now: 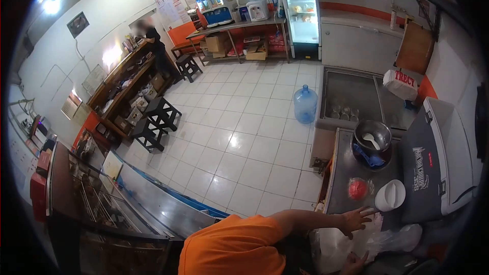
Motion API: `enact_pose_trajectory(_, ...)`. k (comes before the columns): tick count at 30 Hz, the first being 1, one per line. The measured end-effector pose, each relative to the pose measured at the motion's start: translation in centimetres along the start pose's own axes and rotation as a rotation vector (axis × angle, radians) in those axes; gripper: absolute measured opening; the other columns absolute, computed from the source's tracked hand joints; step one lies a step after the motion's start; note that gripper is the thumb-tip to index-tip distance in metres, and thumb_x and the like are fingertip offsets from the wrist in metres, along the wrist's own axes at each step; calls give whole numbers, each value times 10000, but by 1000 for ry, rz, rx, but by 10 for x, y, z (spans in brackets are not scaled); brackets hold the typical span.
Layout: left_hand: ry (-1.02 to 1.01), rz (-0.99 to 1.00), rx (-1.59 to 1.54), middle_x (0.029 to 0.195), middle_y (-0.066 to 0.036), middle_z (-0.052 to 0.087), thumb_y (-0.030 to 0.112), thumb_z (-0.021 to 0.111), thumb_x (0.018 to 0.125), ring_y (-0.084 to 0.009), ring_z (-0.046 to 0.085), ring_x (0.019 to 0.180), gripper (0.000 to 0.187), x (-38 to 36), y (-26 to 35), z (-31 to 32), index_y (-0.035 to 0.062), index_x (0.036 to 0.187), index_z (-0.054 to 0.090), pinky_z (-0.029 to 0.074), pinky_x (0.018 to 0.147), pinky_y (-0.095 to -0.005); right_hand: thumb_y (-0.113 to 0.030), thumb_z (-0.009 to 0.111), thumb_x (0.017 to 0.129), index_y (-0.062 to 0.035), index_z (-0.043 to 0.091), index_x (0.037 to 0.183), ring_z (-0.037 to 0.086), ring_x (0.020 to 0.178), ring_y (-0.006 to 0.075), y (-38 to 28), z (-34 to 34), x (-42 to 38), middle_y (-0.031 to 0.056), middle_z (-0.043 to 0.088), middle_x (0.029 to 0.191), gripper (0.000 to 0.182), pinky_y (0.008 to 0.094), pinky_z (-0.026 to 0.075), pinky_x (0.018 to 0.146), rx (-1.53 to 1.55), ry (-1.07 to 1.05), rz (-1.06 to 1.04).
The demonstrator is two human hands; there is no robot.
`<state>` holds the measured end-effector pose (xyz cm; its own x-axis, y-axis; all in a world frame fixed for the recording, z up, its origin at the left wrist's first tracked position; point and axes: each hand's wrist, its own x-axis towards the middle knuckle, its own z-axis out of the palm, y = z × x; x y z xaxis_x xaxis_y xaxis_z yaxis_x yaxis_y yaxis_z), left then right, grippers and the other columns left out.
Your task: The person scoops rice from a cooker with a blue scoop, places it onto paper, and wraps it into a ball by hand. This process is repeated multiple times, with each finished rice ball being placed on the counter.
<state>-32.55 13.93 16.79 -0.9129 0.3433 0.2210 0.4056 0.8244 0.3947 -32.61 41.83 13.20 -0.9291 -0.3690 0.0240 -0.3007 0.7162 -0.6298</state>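
Observation:
My left arm, in an orange sleeve (239, 239), reaches across to the counter on the right. My left hand (355, 221) is spread over a pile of thin white plastic bags (333, 249), its fingers apart. Lower down, at the bottom edge, my right hand (355, 265) shows only in part beside the same bags, with fingers apart. Just beyond my left hand are a white lidded tub (390, 195) and a red bundle in clear plastic (358, 189). A clear plastic bag (402, 238) lies crumpled to the right.
A metal bowl with a white scoop (373, 135) sits above a blue-handled utensil (369, 158). A large grey cooler (425, 173) stands open at right. Behind are a glass-topped freezer (349, 94) and a water jug (305, 104). Black stools (162, 112) and another person (158, 48) are farther left.

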Motion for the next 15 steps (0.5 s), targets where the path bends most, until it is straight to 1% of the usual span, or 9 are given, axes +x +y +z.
enact_pose_trajectory(1,-59,17,11,1356,-187,614,419,851,765,-382,339,1497,488,2,-2,0,95,1113,743,158,1254,-634,-210,804,908,84,555,1414,726,810,324,-5,0,-1,194,763,894,636,426,579,814,47,7,37)
enact_pose_trajectory(3,-182,49,32,1197,-165,711,406,833,788,-359,507,1397,365,7,-6,6,106,986,773,208,1240,-621,-228,807,903,68,594,1379,727,888,344,0,8,-4,187,767,954,600,444,570,861,10,-14,121)
enact_pose_trajectory(4,-212,26,13,1126,-152,723,394,822,799,-355,566,1304,347,9,-9,21,99,969,759,259,1213,-602,-237,809,901,60,614,1362,727,927,354,-2,10,-6,183,769,984,582,453,565,884,-9,-25,163)
enact_pose_trajectory(6,-276,-17,-29,984,-127,746,371,801,822,-348,686,1119,316,10,-12,47,84,936,732,360,1160,-563,-236,799,903,9,679,1283,705,997,368,-13,12,-8,164,762,1039,467,472,548,921,-142,72,-110)
enact_pose_trajectory(7,-232,13,-22,958,-123,736,358,787,828,-348,692,1051,301,7,-13,51,79,916,716,408,1096,-540,-235,794,904,-17,712,1244,694,1032,375,-18,12,-10,154,758,1066,412,481,539,939,-209,122,-243)
enact_pose_trajectory(9,-144,77,-13,904,-117,716,333,759,842,-348,705,917,277,1,-12,58,67,875,686,505,970,-495,-253,787,910,-61,755,1140,676,1060,368,-5,17,-3,137,746,1087,301,481,534,938,-231,95,-306)
enact_pose_trajectory(10,-90,126,-12,895,-117,706,311,748,844,-342,700,914,260,-1,-13,62,63,865,674,520,928,-484,-262,783,913,-83,776,1088,667,1074,364,3,21,1,129,740,1098,250,481,532,938,-243,81,-340)
enact_pose_trajectory(13,34,267,-23,882,-119,681,244,714,851,-325,689,905,203,-10,-26,72,52,840,647,556,828,-455,-295,746,943,-104,792,1016,682,989,346,26,30,3,120,741,1033,210,475,545,883,-345,-11,-372)
enact_pose_trajectory(15,55,359,-52,891,-124,671,193,691,856,-315,685,901,157,-20,-37,77,47,830,638,567,795,-445,-307,722,960,-96,794,993,692,942,340,35,32,-1,121,742,996,226,473,550,860,-274,21,-519)
